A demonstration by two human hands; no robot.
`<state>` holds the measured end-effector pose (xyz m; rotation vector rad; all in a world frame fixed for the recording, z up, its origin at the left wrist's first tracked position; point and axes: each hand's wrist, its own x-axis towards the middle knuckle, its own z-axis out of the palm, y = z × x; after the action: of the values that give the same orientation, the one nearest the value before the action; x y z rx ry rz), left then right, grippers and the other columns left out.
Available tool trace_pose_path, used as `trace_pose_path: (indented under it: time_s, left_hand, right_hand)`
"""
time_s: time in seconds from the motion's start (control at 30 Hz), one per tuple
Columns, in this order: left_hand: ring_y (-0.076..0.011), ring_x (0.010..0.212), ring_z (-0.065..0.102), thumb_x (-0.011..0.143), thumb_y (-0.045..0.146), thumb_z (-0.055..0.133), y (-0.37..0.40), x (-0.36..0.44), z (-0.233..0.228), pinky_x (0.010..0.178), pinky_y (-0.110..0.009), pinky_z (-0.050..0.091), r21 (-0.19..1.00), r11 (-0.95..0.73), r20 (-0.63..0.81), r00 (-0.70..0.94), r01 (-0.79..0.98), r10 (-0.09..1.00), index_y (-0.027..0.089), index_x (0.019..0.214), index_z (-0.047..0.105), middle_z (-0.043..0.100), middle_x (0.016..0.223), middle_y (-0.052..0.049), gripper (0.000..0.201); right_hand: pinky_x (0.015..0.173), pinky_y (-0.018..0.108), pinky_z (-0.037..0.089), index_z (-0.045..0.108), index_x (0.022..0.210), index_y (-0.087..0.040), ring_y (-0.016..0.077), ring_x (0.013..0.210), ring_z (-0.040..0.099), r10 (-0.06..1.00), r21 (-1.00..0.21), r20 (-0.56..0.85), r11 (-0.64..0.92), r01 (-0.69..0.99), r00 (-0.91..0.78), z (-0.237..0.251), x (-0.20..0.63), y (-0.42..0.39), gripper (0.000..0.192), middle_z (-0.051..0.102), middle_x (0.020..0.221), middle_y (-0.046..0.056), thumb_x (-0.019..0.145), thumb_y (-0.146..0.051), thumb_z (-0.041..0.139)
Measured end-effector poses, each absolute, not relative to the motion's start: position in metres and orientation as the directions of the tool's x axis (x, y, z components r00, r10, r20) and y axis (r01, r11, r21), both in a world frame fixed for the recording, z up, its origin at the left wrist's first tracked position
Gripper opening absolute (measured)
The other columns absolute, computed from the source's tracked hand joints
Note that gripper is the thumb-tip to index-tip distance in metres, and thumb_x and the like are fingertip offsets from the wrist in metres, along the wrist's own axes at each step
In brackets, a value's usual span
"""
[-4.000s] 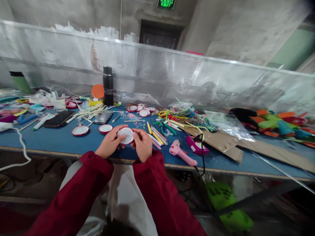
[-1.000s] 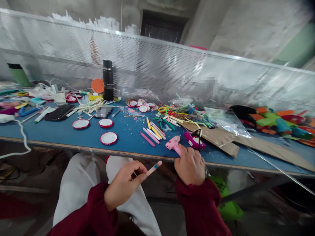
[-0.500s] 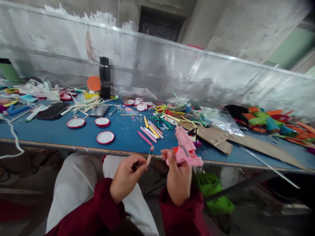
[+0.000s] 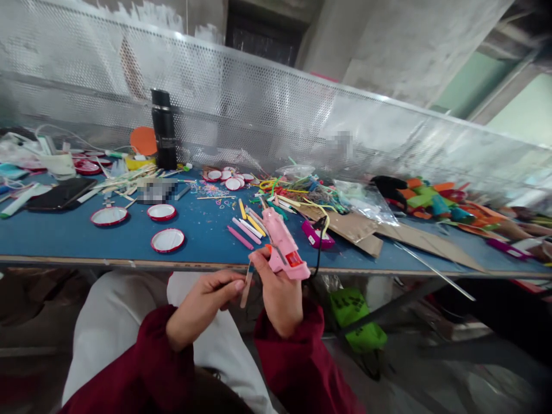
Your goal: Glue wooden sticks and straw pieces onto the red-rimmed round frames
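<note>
Right hand (image 4: 278,299): grip wrapped around the handle of a pink glue gun (image 4: 282,244), nozzle up and tilted away toward the surface's back edge. Gun is lifted off the surface (image 4: 207,230), over its near edge. Black cord (image 4: 318,253) runs from the gun's rear down past that edge.

Left hand (image 4: 202,302): narrow pinch grip, thumb and forefinger on a small craft stick (image 4: 247,284). Stick is near upright, top end just beside the gun's trigger area. Contact between stick and gun: can't tell. Both hands sit below and in front of the near edge, over the lap; dark red sleeves, white trousers.

On the surface:
- Three red-rimmed white discs near the front edge, left of the hands: closest one (image 4: 168,240), two more (image 4: 161,212) (image 4: 108,216) further left.
- Loose pink, yellow and white sticks (image 4: 245,227) just behind the gun.
- Magenta gadget (image 4: 317,236) right of the gun, on the edge of a cardboard sheet (image 4: 388,236).
- Black flask (image 4: 164,137) upright at the back edge, against the perforated metal screen (image 4: 280,115); orange disc (image 4: 143,141) just left of it.
- Dark phone (image 4: 60,194) toward the left end.
- Tangle of coloured pipe cleaners (image 4: 297,192) mid-back, clear plastic bag (image 4: 366,201) beside it.
- Coloured foam pieces (image 4: 431,198) toward the right end.

Green bag (image 4: 356,319) under the surface, right of the right hand.
</note>
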<state>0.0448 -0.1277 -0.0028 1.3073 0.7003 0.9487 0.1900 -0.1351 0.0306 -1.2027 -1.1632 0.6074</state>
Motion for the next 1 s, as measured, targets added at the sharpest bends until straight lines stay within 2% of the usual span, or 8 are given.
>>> trace_pose_path:
  time_s: [0.13,0.33,0.47,0.57,0.63,0.73,0.9,1.0]
  left_hand:
    - [-0.0047,0.054,0.042,0.076,0.043,0.078,-0.118,0.044,0.006,0.046,-0.016,0.027,0.901,0.272,-0.041,0.558,-0.337,0.829,0.013,0.081,0.073,0.065,0.074,-0.004,0.031]
    - [-0.0016,0.050,0.046,0.064,0.037,0.089,-0.113,0.044,0.011,0.041,-0.009,0.029,0.774,0.457,-0.153,0.570,-0.439,0.807,0.011,0.075,0.068,0.066,0.070,-0.003,0.035]
    - [-0.0019,0.050,0.048,0.064,0.035,0.089,-0.098,0.039,0.015,0.041,-0.008,0.035,0.787,0.427,-0.123,0.566,-0.445,0.815,0.012,0.077,0.066,0.065,0.070,-0.003,0.035]
    - [-0.0015,0.052,0.048,0.069,0.030,0.086,-0.073,0.033,0.023,0.041,-0.007,0.035,0.790,0.303,-0.031,0.459,-0.532,0.888,0.012,0.080,0.066,0.063,0.076,-0.002,0.029]
    - [-0.0001,0.051,0.044,0.072,0.027,0.084,-0.054,0.029,0.027,0.041,-0.007,0.035,0.763,0.230,0.053,0.412,-0.604,0.910,0.012,0.080,0.066,0.060,0.074,0.000,0.024]
    - [-0.0019,0.056,0.049,0.076,0.021,0.080,-0.031,0.027,0.033,0.042,-0.006,0.036,0.737,0.214,0.100,0.417,-0.641,0.903,0.012,0.084,0.067,0.061,0.080,-0.003,0.018]
    - [-0.0021,0.054,0.047,0.074,0.018,0.080,-0.018,0.033,0.039,0.042,-0.008,0.034,0.741,0.208,0.132,0.442,-0.638,0.887,0.011,0.086,0.069,0.062,0.077,-0.004,0.018]
    - [-0.0027,0.052,0.046,0.071,0.018,0.083,-0.016,0.036,0.039,0.041,-0.009,0.033,0.740,0.223,0.129,0.459,-0.635,0.879,0.010,0.087,0.071,0.061,0.070,-0.003,0.021]
  right_hand:
    - [0.062,0.027,0.053,0.059,0.088,-0.019,0.0141,0.069,0.061,0.907,-0.947,0.319,0.293,0.133,0.274,0.036,0.182,-0.135,0.027,0.065,0.080,0.000,0.080,-0.043,0.070]
    - [0.059,0.026,0.052,0.060,0.091,-0.019,0.0130,0.066,0.061,0.917,-0.947,0.320,0.300,0.115,0.239,0.035,0.176,-0.134,0.030,0.066,0.083,0.002,0.083,-0.047,0.068]
    - [0.071,0.031,0.054,0.063,0.089,-0.019,0.0167,0.077,0.063,0.888,-0.920,0.384,0.346,0.184,0.253,0.033,0.186,-0.126,0.026,0.067,0.085,0.004,0.087,-0.045,0.063]
    - [0.074,0.032,0.051,0.063,0.085,-0.020,0.0175,0.077,0.059,0.846,-0.899,0.432,0.374,0.229,0.312,0.032,0.197,-0.125,0.028,0.064,0.078,0.003,0.087,-0.048,0.064]
    - [0.066,0.029,0.048,0.062,0.094,-0.020,0.0142,0.068,0.052,0.860,-0.912,0.410,0.376,0.167,0.303,0.028,0.201,-0.131,0.030,0.058,0.074,0.000,0.087,-0.049,0.064]
    - [0.060,0.026,0.043,0.056,0.114,-0.021,0.0111,0.063,0.046,0.911,-0.931,0.358,0.366,0.000,0.206,0.017,0.200,-0.146,0.038,0.053,0.076,-0.002,0.090,-0.051,0.060]
    - [0.065,0.028,0.048,0.056,0.118,-0.023,0.0128,0.070,0.050,0.947,-0.915,0.317,0.322,-0.245,0.060,0.002,0.194,-0.167,0.037,0.054,0.085,0.001,0.094,-0.050,0.055]
    - [0.065,0.029,0.049,0.059,0.119,-0.022,0.0132,0.070,0.052,0.952,-0.920,0.306,0.299,-0.254,0.013,0.002,0.194,-0.171,0.038,0.056,0.087,0.003,0.096,-0.051,0.050]
